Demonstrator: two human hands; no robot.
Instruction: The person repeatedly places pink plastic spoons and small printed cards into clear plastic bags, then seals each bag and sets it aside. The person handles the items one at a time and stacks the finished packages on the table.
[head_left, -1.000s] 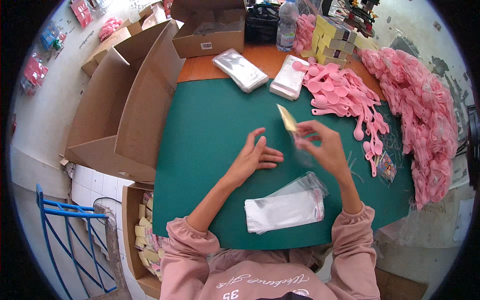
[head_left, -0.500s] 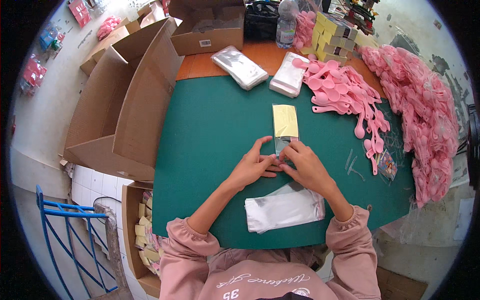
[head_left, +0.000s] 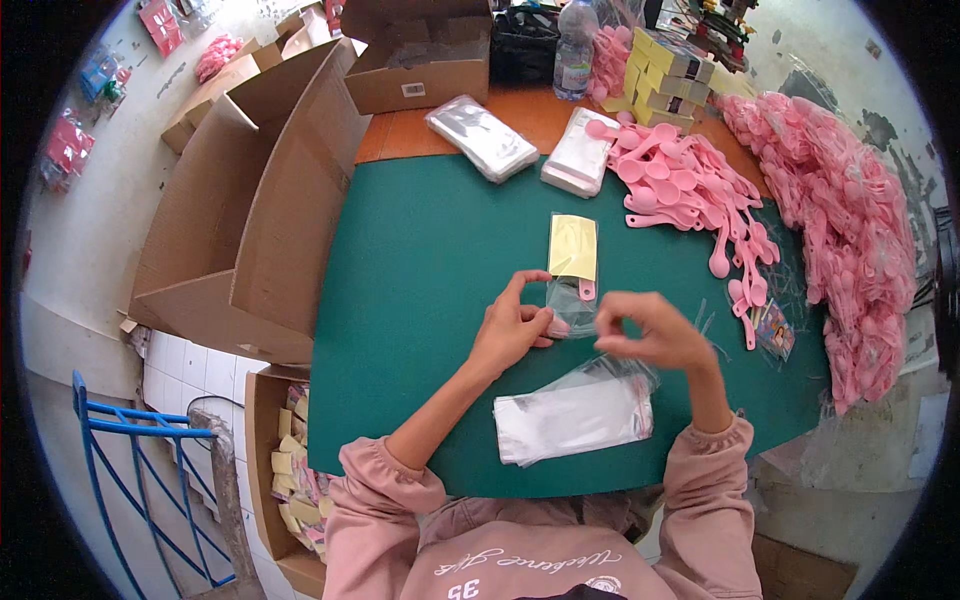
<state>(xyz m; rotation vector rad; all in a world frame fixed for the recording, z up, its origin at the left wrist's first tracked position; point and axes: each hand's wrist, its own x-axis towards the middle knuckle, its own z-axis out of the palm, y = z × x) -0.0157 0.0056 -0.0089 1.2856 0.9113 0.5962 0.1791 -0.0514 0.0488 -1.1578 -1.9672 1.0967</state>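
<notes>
The left hand [head_left: 508,328], fingers half spread, touches the left edge of the clear bag [head_left: 563,294]; whether it pinches is unclear. The right hand [head_left: 652,330] curls thumb and fingertips close over the green mat [head_left: 420,260], any hold untellable. The bag, with yellow card [head_left: 573,246] and pink handle [head_left: 586,290] inside, lies mid-mat; slack left fingers could let it skid.

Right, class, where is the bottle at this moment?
In the head view, the bottle stands at the far side of the table, right of centre, just right of the black bag.
</notes>
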